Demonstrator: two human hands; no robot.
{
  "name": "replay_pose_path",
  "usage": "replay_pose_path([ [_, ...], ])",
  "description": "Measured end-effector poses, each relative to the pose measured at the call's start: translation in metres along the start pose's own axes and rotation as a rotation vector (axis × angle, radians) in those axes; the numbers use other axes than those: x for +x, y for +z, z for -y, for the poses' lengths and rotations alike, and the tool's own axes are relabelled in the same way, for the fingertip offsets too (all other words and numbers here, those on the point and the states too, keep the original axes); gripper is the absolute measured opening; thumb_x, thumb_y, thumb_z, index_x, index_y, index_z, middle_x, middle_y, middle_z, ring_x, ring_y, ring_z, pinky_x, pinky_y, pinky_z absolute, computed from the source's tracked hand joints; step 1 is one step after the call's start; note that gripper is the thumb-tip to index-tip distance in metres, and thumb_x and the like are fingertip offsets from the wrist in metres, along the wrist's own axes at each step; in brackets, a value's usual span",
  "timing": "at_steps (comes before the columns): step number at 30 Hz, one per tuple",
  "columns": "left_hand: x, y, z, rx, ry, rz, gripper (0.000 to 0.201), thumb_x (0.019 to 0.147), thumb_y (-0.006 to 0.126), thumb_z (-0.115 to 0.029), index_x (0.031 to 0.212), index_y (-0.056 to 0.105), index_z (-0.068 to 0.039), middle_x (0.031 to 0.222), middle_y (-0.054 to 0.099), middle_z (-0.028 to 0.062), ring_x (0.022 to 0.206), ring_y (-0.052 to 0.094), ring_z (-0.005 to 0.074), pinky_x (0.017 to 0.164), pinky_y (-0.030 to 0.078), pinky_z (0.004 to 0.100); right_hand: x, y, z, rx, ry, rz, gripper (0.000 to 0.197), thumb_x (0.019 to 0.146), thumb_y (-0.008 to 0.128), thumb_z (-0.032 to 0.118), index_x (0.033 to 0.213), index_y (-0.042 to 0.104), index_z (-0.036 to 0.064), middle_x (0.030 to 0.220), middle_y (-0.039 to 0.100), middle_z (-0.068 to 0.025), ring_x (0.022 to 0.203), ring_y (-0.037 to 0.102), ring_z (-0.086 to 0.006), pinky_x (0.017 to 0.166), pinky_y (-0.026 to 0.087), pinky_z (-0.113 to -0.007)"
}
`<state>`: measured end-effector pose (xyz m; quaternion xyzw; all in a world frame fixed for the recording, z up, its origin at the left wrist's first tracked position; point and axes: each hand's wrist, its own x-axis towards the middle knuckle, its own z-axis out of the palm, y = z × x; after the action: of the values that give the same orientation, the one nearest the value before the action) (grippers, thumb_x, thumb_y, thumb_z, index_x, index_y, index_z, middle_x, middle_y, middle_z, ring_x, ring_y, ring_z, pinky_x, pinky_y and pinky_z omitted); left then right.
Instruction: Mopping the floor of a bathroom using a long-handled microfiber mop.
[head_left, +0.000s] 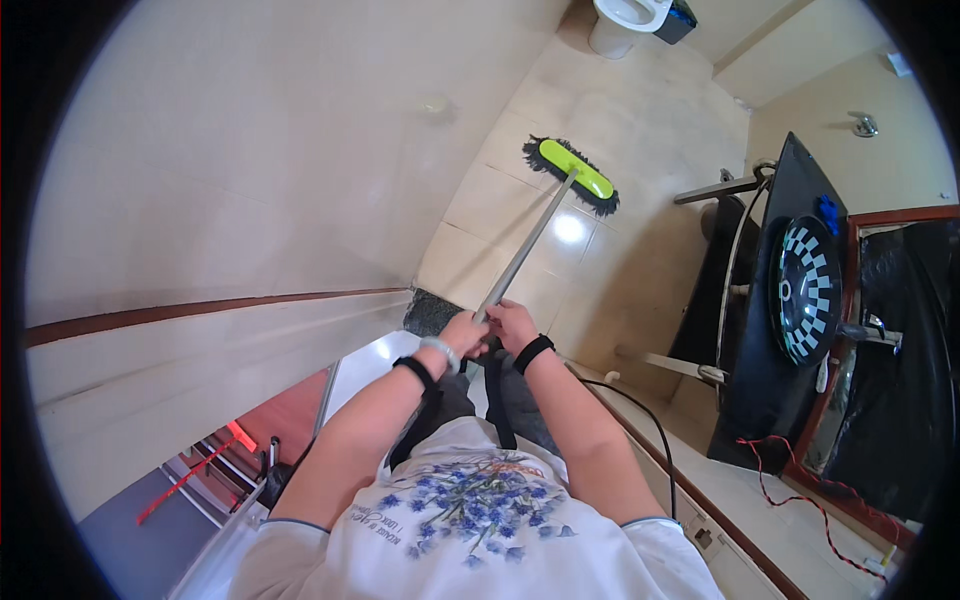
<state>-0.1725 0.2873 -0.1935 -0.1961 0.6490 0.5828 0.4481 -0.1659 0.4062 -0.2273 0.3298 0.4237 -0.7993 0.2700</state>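
A broom (530, 235) with a grey stick, a lime-green head and black bristles reaches away from me across the tiled floor. Its head (575, 168) lies on the tiles ahead, tilted down to the right. My left hand (464, 333) is closed around the upper part of the stick. Just to its right, my right hand (513, 324) also grips the stick, fingers curled in. The top end of the stick is hidden by my hands. Black bands circle both wrists, and a pale bracelet sits on the left one.
At the far end stands a white toilet (622, 30) beside a dark bin (676, 22). On the right, a black counter (765, 405) holds a checkered round basin (808, 290). Metal brackets (715, 188) jut out below it. A pale wall (270, 160) bounds the left.
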Motion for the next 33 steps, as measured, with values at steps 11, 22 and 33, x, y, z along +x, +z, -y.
replay_pose_path([
  [11, -0.040, -0.011, -0.016, 0.780, 0.288, -0.260, 0.024, 0.068, 0.053, -0.016, 0.080, 0.050, 0.005, 0.074, 0.055, 0.0240, 0.071, 0.054, 0.0360, 0.063, 0.042, 0.0415, 0.005, 0.017, 0.006, 0.094, 0.148, 0.088, 0.016, 0.081, 0.045, 0.013, 0.087, 0.048, -0.0008, 0.078, 0.056, -0.0112, 0.073, 0.055, -0.0217, 0.069, 0.044, -0.033],
  [22, -0.190, -0.081, 0.090, 0.897, 0.077, -0.360, 0.026, 0.069, 0.055, -0.019, 0.078, 0.044, 0.002, 0.068, 0.053, 0.0222, 0.066, 0.052, 0.0377, 0.060, 0.041, 0.0442, 0.000, 0.058, -0.118, -0.027, 0.562, 0.343, 0.017, 0.075, 0.055, 0.012, 0.086, 0.051, -0.0005, 0.078, 0.056, -0.0129, 0.070, 0.056, -0.0247, 0.067, 0.047, -0.040],
  [33, -0.265, -0.098, 0.149, 0.536, -0.150, -0.408, 0.026, 0.068, 0.058, -0.019, 0.077, 0.052, 0.004, 0.068, 0.054, 0.0245, 0.067, 0.054, 0.0369, 0.058, 0.042, 0.0388, -0.035, 0.102, -0.158, -0.173, 0.930, 0.667, 0.030, 0.076, 0.051, 0.010, 0.101, 0.044, -0.0042, 0.091, 0.051, -0.0209, 0.082, 0.054, -0.0316, 0.066, 0.047, -0.040],
])
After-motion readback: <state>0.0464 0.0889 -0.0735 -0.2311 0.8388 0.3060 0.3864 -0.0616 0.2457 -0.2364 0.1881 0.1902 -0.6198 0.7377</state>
